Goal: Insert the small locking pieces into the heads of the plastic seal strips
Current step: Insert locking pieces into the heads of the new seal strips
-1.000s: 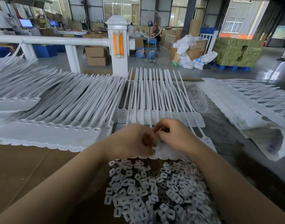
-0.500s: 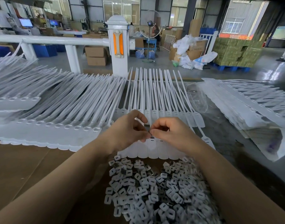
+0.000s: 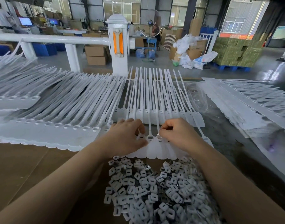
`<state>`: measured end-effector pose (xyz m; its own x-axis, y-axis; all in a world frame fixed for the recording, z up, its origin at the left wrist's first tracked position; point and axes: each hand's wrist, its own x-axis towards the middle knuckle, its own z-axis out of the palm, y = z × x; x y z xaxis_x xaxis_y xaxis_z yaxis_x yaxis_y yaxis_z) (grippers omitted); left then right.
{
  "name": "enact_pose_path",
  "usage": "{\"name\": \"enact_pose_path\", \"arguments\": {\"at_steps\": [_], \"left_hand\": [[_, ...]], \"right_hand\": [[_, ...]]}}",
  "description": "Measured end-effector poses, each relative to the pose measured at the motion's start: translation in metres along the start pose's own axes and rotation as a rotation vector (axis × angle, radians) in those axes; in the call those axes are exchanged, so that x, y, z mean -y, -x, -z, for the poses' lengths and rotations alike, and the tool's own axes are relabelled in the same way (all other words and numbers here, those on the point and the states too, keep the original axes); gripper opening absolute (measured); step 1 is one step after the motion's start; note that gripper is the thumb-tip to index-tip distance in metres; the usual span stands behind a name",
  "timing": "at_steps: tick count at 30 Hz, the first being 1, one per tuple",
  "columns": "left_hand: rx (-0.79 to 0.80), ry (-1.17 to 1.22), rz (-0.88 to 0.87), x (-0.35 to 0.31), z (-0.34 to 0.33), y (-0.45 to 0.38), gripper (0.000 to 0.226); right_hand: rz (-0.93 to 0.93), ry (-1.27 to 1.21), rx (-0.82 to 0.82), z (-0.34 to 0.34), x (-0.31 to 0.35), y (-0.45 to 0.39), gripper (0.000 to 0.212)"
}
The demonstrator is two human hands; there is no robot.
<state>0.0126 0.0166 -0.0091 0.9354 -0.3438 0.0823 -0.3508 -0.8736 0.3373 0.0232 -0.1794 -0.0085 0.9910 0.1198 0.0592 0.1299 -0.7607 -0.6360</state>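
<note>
- Step in hand: you are seating a locking piece (image 3: 159, 135) into a strip head (image 3: 150, 138) in the row nearest you, mid-worktop.
- Your right hand (image 3: 177, 133) pinches that small piece between curled fingertips, just above a head.
- Your left hand (image 3: 128, 135) has curled fingers pressing on the neighbouring heads, steadying the row.
- Next move, in my judgement: align the piece squarely with the slot and press it home.
- The seal strips (image 3: 148, 94) are white, smooth, flat-headed plastic with long thin tails.
- Loose locking pieces (image 3: 148, 188), small, squarish and slotted, lie heaped at the worktop's near edge.
</note>
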Motion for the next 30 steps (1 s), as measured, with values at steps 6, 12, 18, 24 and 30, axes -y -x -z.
{"name": "enact_pose_path", "arguments": {"at_steps": [6,12,18,24,30], "left_hand": [[0.016,0.004,0.002,0.0043,-0.0023,-0.0006,0.027],[0.013,0.022,0.002,0.0044,-0.0037,-0.0009,0.028],[0.015,0.022,0.004,0.0046,-0.0035,-0.0015,0.029],[0.030,0.016,-0.005,0.0038,-0.0026,-0.0014,0.028],[0.041,0.024,-0.013,0.0040,-0.0007,-0.0014,0.027]], "right_hand": [[-0.044,0.052,0.023,0.0007,0.0061,0.0033,0.010],[-0.059,0.062,0.052,0.0027,0.0081,0.0044,0.008],[-0.050,0.036,0.080,0.0037,0.0048,0.0033,0.007],[-0.035,0.018,0.091,0.0047,0.0008,0.0009,0.009],[-0.017,0.032,0.104,0.0046,0.0010,-0.0002,0.010]]}}
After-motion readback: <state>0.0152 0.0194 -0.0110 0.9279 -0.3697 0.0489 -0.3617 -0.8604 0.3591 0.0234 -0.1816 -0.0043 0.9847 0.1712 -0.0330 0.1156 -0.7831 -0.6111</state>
